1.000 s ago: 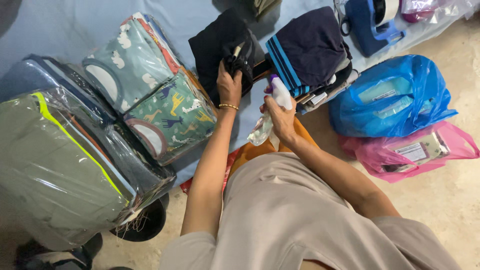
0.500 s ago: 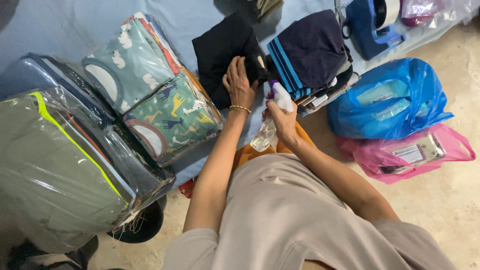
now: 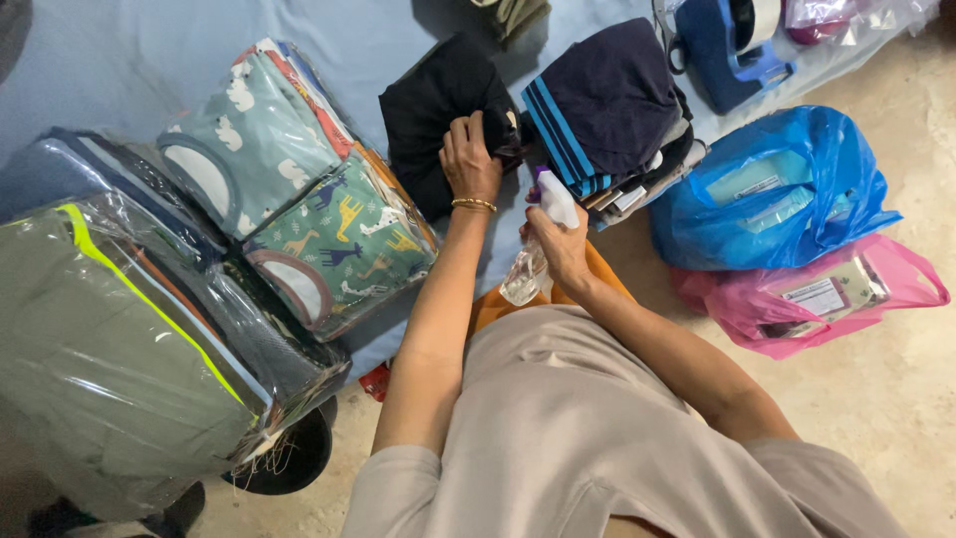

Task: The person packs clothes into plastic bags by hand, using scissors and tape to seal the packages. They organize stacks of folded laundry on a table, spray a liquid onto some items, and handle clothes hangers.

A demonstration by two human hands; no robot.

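My left hand (image 3: pixel 470 159), with a gold bangle at the wrist, presses down on a folded black garment (image 3: pixel 433 110) lying on the blue sheet (image 3: pixel 149 60). My right hand (image 3: pixel 560 239) grips a clear spray bottle (image 3: pixel 533 254) with a white and purple nozzle, its head pointing toward the black garment. Right beside both hands rises a stack of folded dark clothes (image 3: pixel 607 110) with blue stripes along one edge.
Clear zip bags of animal-print fabric (image 3: pixel 299 209) and a big olive bundle (image 3: pixel 100 339) lie at the left. A blue plastic bag (image 3: pixel 777 189) and a pink one (image 3: pixel 817 294) sit on the floor at the right. A blue tape dispenser (image 3: pixel 727 40) stands at the top.
My left hand has shifted from the garment's top edge down onto its right side. The spray bottle in my right hand has stayed close by, dropping slightly.
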